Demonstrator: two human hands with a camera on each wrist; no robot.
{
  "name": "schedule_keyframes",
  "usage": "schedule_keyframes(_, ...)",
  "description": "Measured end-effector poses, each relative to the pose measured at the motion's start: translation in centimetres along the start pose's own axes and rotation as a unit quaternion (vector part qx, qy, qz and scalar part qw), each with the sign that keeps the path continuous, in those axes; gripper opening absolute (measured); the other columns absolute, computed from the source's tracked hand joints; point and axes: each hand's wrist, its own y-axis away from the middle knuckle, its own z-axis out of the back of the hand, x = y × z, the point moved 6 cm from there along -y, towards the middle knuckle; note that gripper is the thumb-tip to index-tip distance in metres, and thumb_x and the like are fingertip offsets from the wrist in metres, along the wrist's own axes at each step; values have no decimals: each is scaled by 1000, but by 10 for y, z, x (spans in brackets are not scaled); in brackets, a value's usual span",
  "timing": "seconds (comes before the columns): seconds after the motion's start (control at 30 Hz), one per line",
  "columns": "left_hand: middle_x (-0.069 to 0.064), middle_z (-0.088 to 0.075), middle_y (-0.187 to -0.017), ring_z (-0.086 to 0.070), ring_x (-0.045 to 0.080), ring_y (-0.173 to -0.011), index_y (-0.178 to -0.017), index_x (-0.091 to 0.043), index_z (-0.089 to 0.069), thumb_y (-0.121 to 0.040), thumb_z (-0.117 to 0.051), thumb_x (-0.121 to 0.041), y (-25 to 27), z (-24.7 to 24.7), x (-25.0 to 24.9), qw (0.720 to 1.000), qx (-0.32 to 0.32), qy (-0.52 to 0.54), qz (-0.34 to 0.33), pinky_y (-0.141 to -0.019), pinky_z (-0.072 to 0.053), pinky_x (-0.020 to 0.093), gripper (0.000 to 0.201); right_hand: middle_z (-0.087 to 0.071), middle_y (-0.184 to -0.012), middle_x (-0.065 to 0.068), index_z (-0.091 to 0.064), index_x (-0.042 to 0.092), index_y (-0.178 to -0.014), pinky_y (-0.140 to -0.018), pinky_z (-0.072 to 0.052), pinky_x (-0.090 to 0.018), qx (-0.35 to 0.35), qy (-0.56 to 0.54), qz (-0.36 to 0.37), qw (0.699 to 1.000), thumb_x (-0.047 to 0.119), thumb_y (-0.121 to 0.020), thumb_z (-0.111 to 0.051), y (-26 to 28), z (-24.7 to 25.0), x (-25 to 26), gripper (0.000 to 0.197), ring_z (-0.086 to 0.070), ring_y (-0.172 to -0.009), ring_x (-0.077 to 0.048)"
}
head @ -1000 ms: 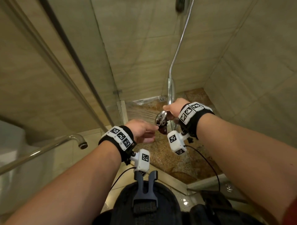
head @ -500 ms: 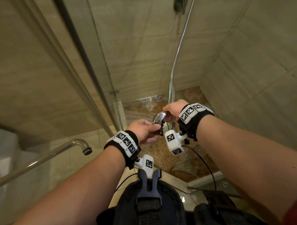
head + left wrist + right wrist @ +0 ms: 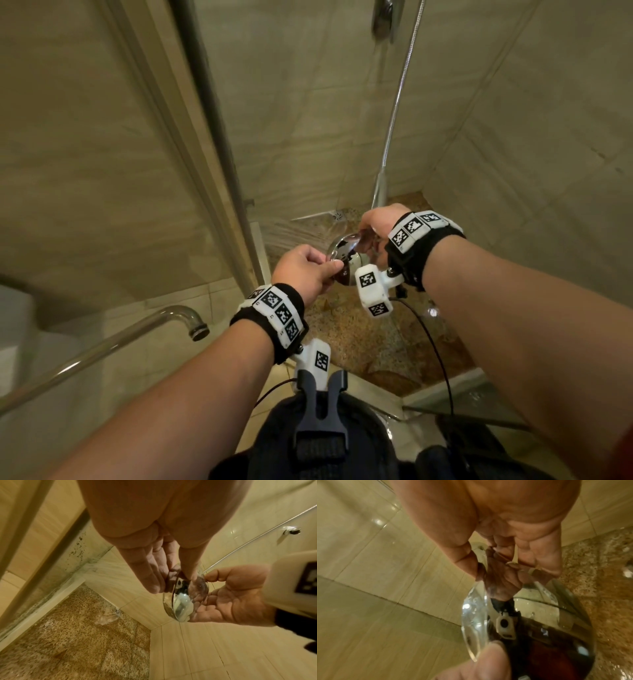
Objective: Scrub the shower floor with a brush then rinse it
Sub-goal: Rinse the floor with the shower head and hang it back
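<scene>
A chrome shower head (image 3: 344,251) is held over the brown speckled shower floor (image 3: 359,339) by both hands. My right hand (image 3: 376,222) grips its handle where the metal hose (image 3: 394,109) joins. My left hand (image 3: 325,269) pinches the round rim, thumb and fingers (image 3: 154,580) on either side of the shower head (image 3: 185,597). Water sprays leftward (image 3: 109,572) onto the lower wall and splashes on the floor (image 3: 77,635) near the drain (image 3: 118,611). The right wrist view shows the shower head (image 3: 530,622) close up. No brush is in view.
The glass door's dark frame (image 3: 205,102) stands at the left, with a chrome door handle (image 3: 144,335) sticking out below it. Tiled walls close in the stall at the back and right. A raised threshold (image 3: 376,387) edges the floor. A wall fitting (image 3: 383,17) is at the top.
My left fingers have closed more firmly on the shower head's rim. Both hands hold about the same place, and the water keeps spraying left.
</scene>
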Motion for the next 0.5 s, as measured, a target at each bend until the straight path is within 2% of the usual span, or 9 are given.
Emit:
schedule_keyframes(0.07,10,-73,-74,-72,32,-69,-82,-11,-61,-83,-84,-16,0,2,-5,1000,-23,-10,-12,-73,-61,57,24,-66,-68,-9,-64,-2,-85,-61,-56,-31,-10,11,2,1000,9,-95,-60,-4,3,2,15,-63,-52,-20)
schedule_keyframes(0.13,11,-75,-78,-74,36,-75,-82,-12,-62,-83,-84,-17,2,2,-10,999,-44,-20,-18,-72,-62,55,23,-62,-79,-7,-63,-3,-98,-50,-53,-25,8,-16,28,999,8,-94,-61,-9,4,4,12,-64,-46,-13)
schedule_keyframes(0.17,12,-75,-80,-75,35,-76,-82,-11,-62,-83,-84,-16,3,2,-14,998,-52,-20,-21,-72,-61,55,22,-61,-81,-5,-61,1,-102,-46,-51,-20,11,-23,42,999,8,-94,-62,-11,6,6,11,-62,-42,-7)
schedule_keyframes(0.2,11,-75,-79,-75,34,-76,-81,-12,-63,-82,-84,-16,3,0,-17,997,-61,-24,-27,-72,-61,55,22,-60,-80,-4,-60,4,-101,-44,-49,-19,5,-28,47,999,9,-93,-63,-13,9,6,10,-61,-40,-6)
schedule_keyframes(0.27,6,-74,-76,-75,34,-78,-80,-14,-65,-82,-85,-18,3,-5,-24,996,-74,-35,-37,-73,-62,53,21,-66,-69,-8,-64,-1,-90,-48,-51,-26,-22,-19,30,999,10,-90,-65,-16,19,5,11,-61,-43,-17)
schedule_keyframes(0.3,4,-73,-75,-74,34,-78,-79,-15,-65,-82,-85,-18,3,-8,-28,995,-79,-36,-39,-73,-62,53,20,-67,-60,-11,-64,-4,-85,-48,-51,-29,-30,-16,24,999,9,-88,-66,-18,24,4,14,-59,-42,-21)
schedule_keyframes(0.33,3,-72,-74,-74,32,-76,-78,-16,-65,-82,-85,-17,3,-12,-30,995,-84,-33,-41,-73,-62,53,20,-65,-52,-12,-63,-5,-83,-44,-49,-28,-31,-27,24,999,7,-87,-65,-20,27,4,13,-58,-38,-22)
schedule_keyframes(0.4,3,-71,-75,-71,26,-71,-78,-16,-66,-83,-84,-15,4,-20,-36,995,-91,-26,-43,-75,-62,53,19,-61,-45,-14,-61,-7,-87,-35,-43,-23,-29,-47,16,998,4,-86,-65,-20,34,1,12,-56,-32,-23)
schedule_keyframes(0.5,4,-73,-75,-68,24,-69,-80,-16,-68,-84,-82,-12,4,-30,-41,995,-93,-22,-42,-78,-61,55,15,-62,-48,-17,-61,-8,-94,-32,-40,-21,-22,-59,11,998,5,-86,-63,-26,45,-3,16,-58,-34,-27)
